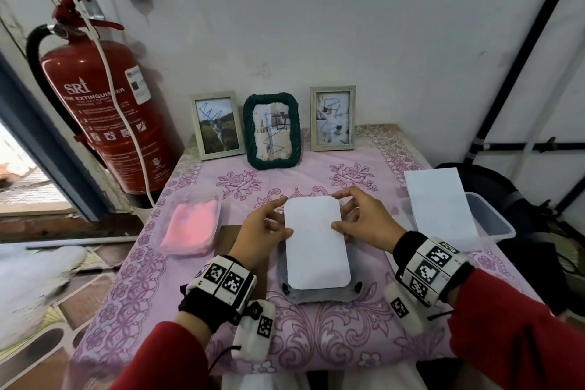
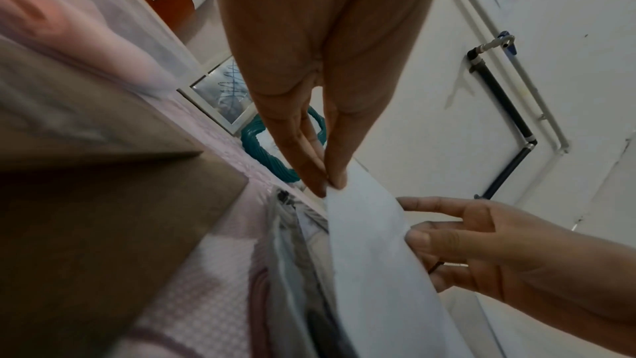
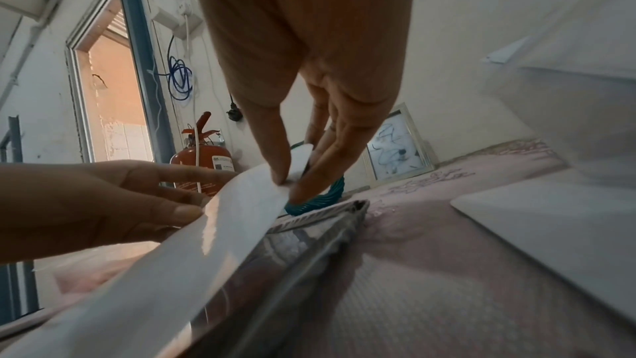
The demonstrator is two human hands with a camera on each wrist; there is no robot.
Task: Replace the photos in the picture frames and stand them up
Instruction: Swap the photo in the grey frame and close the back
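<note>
A white photo sheet with rounded corners, blank side up, is held just over a grey frame that lies flat on the table. My left hand pinches the sheet's left edge near the far corner. On the other side, my right hand pinches the right edge, thumb on top and fingers underneath. The sheet is tilted above the frame. Three frames stand at the back wall: a silver one, a green woven one and another silver one, all holding scribbled photos.
A clear tub with pink cloth sits left of my hands, with a brown board beside it. A stack of white sheets rests on a clear box at the right edge. A red fire extinguisher hangs left of the table.
</note>
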